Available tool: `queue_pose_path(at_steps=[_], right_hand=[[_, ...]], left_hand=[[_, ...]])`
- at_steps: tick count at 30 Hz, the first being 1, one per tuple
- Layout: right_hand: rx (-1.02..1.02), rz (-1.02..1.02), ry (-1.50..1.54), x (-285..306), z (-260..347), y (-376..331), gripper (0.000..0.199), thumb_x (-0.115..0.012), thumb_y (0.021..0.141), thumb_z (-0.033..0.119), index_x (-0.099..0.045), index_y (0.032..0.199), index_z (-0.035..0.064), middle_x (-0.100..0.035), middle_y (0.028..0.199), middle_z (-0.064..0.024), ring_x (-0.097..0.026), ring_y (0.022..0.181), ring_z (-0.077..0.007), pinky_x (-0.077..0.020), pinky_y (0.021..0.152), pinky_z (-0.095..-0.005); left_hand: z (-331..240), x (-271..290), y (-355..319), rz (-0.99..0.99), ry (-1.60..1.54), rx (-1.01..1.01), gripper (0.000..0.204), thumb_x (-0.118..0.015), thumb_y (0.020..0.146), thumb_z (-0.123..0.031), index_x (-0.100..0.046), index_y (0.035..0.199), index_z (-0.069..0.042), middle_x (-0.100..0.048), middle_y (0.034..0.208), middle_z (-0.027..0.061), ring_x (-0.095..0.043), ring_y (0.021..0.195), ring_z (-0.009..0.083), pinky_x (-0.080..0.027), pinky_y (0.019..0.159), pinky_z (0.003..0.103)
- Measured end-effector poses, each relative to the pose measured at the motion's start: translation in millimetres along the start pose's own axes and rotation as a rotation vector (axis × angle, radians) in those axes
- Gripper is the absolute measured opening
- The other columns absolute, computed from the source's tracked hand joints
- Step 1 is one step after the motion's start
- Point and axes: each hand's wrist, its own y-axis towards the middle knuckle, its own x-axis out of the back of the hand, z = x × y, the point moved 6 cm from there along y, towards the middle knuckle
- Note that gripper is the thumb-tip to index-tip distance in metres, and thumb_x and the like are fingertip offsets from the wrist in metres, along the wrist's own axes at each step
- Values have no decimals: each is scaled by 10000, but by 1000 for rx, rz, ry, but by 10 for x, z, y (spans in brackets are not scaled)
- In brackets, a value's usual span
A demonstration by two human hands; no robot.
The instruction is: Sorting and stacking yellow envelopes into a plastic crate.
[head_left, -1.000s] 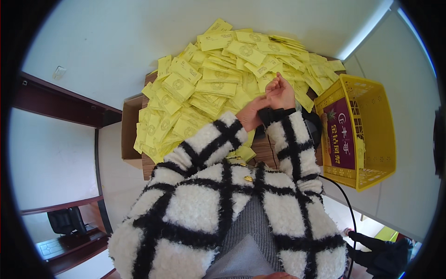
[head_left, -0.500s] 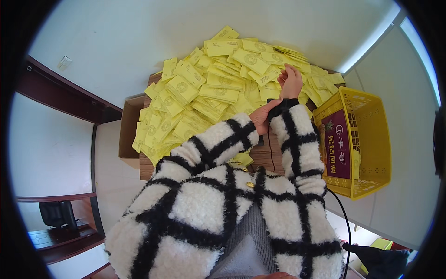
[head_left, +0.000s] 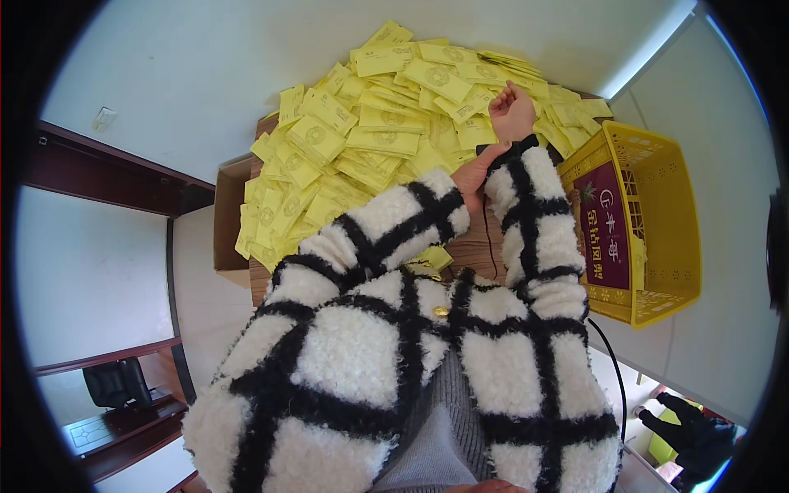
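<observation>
My left hand (head_left: 472,175) is closed around the black cuff (head_left: 514,151) at my right wrist, its thumb along the edge. A small black block (head_left: 493,150) shows beside that thumb, and a thin dark cord (head_left: 490,234) hangs below. My right hand (head_left: 513,113) is turned palm up over the pile, fingers loosely curled and a little apart, with nothing seen in it. Behind and left of both hands, a large heap of flat yellow printed packets (head_left: 386,123) covers most of the wooden table (head_left: 477,256).
A yellow plastic crate (head_left: 666,222) with a purple panel stands close at the right. A cardboard box (head_left: 233,218) is at the table's left side. A black cable (head_left: 612,353) runs down beside my right sleeve. At the lower right, another person (head_left: 699,431) in dark clothes is partly visible.
The view has shifted, so the heap and crate sit slightly higher. My left hand stays on the right cuff. My right hand has turned slightly, with its palm more upward.
</observation>
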Motion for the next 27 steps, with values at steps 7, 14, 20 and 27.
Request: queue_pose_path(at_steps=[7, 14, 20, 27], right_hand=[[506, 6, -619, 22, 126, -151, 112, -588, 881, 123, -608, 935, 27, -593, 725, -37, -516, 560, -91, -433, 501, -231], [865, 125, -1292, 55, 207, -440, 158, -560, 877, 155, -626, 911, 16, -633, 723, -113, -610, 639, -248, -484, 605, -337], [745, 669, -1358, 65, -46, -730, 96, -560, 848, 124, -621, 896, 67, -655, 919, -138, -643, 799, -298, -493, 682, -372], [855, 832, -1721, 318, -627, -1218, 111, -540, 817, 140, -606, 865, 66, -623, 824, -163, -626, 703, -303, -449, 567, -464]], left_hand=[[202, 108, -47, -62, -199, -41, 309, -683, 833, -242, -607, 1100, -108, -659, 1026, 41, -625, 929, 213, -505, 853, 375], [-67, 527, -41, -250, 389, -107, 699, -724, 756, -204, -395, 1364, -105, -489, 1282, 83, -505, 1122, 243, -415, 962, 372], [-484, -538, -474, 57, 2259, -1133, 834, -779, 594, -294, -433, 1335, -132, -382, 1366, 160, -293, 1320, 358, -264, 1083, 467], [-248, -203, -148, 611, 2431, -769, 775, -746, 556, -289, -501, 1271, -118, -580, 1135, 127, -461, 1216, 329, -206, 1093, 532]])
